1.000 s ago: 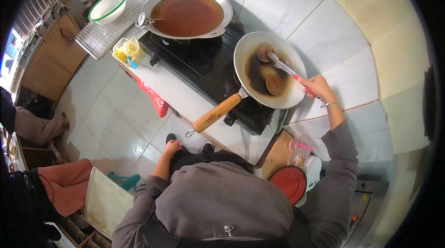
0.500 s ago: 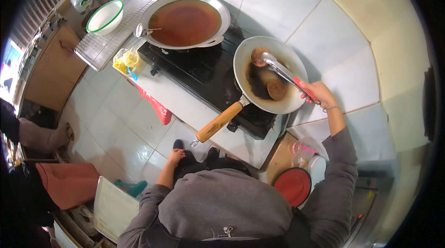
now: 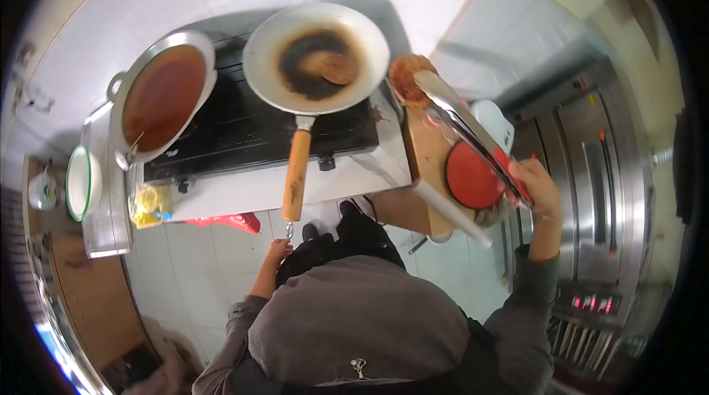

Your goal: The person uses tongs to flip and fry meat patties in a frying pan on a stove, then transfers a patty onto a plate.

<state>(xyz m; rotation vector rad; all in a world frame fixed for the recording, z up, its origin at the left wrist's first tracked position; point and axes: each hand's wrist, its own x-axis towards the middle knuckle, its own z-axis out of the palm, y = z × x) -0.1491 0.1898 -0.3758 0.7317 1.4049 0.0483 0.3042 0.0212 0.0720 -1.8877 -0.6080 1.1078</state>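
Observation:
My right hand [image 3: 533,186] is closed on the red grips of metal tongs [image 3: 465,123]. The tips of the tongs hold a browned patty [image 3: 408,79] in the air, to the right of the frying pan. A second patty [image 3: 339,68] lies in the white frying pan [image 3: 266,62], on a dark burnt patch. The pan's wooden handle [image 3: 297,173] points toward me. My left hand [image 3: 280,249] is low by my body, just below the ring at the handle's end. Its fingers are curled, and whether they hold anything is too small to tell.
A wok [image 3: 207,88] of reddish-brown liquid and the pan sit on the black stove [image 3: 229,136]. Further left are a green-rimmed bowl [image 3: 83,182] and a wire rack [image 3: 111,229]. A red round item [image 3: 475,175] sits right of the stove; a steel oven [image 3: 591,173] stands beyond it.
The tongs have lifted one patty out of the pan and carried it right. The view has turned right, bringing the oven into sight. My left hand stays low by my body.

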